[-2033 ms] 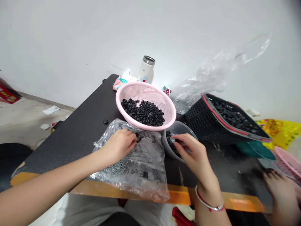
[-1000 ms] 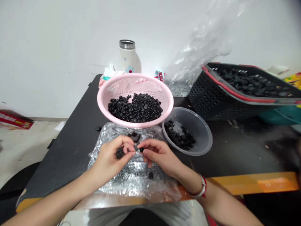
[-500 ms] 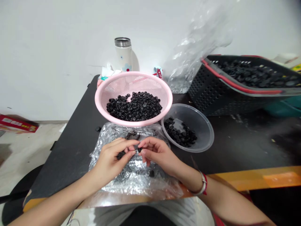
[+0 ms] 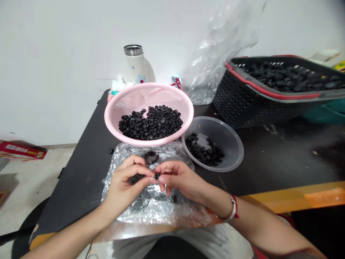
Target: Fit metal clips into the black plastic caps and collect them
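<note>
My right hand [image 4: 179, 178] pinches a small round black plastic part [image 4: 157, 176] between thumb and forefinger. Close against it, the fingertips of my left hand [image 4: 128, 180] are pressed together; a thin light-coloured bit shows at their tips, too small to name. Both hands are over a clear plastic bag [image 4: 151, 216] that lies at the table's front edge with many small greyish pieces in it. Just behind the bag stands a pink colander [image 4: 107, 124] full of small black plastic parts [image 4: 153, 124]. To its right, a clear plastic bowl [image 4: 233, 156] holds more black parts [image 4: 205, 151].
A dark basket [image 4: 229, 100] with a red-and-grey handle, heaped with black parts, stands at the back right. A clear plastic sheet [image 4: 207, 68] leans on the wall beside it. An open white bottle [image 4: 134, 66] stands behind the colander. One loose black part [image 4: 110, 151] lies on the table [image 4: 83, 158].
My hands have come together, so the left fingertips now meet the black part in my right hand. The whole view has shifted slightly.
</note>
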Available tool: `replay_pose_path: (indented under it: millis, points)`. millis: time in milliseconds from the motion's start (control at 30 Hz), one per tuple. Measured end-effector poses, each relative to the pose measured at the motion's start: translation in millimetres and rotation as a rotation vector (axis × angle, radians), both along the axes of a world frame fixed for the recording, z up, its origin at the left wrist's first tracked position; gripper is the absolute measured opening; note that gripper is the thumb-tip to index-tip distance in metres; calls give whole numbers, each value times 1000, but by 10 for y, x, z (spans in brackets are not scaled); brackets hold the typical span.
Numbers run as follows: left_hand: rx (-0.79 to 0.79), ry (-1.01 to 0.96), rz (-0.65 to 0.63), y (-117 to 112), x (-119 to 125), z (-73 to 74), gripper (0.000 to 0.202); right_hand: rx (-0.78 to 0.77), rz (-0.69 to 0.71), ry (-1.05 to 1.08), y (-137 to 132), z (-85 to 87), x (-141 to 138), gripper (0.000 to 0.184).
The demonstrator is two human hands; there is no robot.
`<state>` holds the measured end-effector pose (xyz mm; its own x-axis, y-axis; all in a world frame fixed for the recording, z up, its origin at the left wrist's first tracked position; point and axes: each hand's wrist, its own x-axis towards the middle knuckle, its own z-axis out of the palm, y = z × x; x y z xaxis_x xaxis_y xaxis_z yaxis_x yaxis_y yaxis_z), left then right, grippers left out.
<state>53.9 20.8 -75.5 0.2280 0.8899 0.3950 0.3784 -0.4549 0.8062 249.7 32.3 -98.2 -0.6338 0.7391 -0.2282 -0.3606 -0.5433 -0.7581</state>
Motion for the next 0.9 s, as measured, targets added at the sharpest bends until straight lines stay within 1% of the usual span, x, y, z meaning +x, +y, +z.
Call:
replay_pose_path:
  millis: [133,233,400,600,700,767,800,900]
  points:
    - [20,-3,-19,-4,14,-27,8,7,28,14,-7,25,1,28]
    - [67,6,-50,-5,11,-36,8,17,30,25,-1,23,7,28]
    - [198,70,-79,-17,-18,-26,20,23,18,33,4,-9,7,27]
    - [307,124,-103,-4,-32,-28,24,-18,26,34,-5,-3,1,28]
    - [356,184,-111,9,-67,-3,36,-38,34,47,3,27,14,30]
    - [369,209,-77,18,-114,52,45,-43,33,43,14,40,25,32]
    - [369,214,-37,25,-142,94,46,-46,36,40,21,42,30,32]
    - [369,256,110,89,-225,259,37,-32,47,42,41,19,38,32]
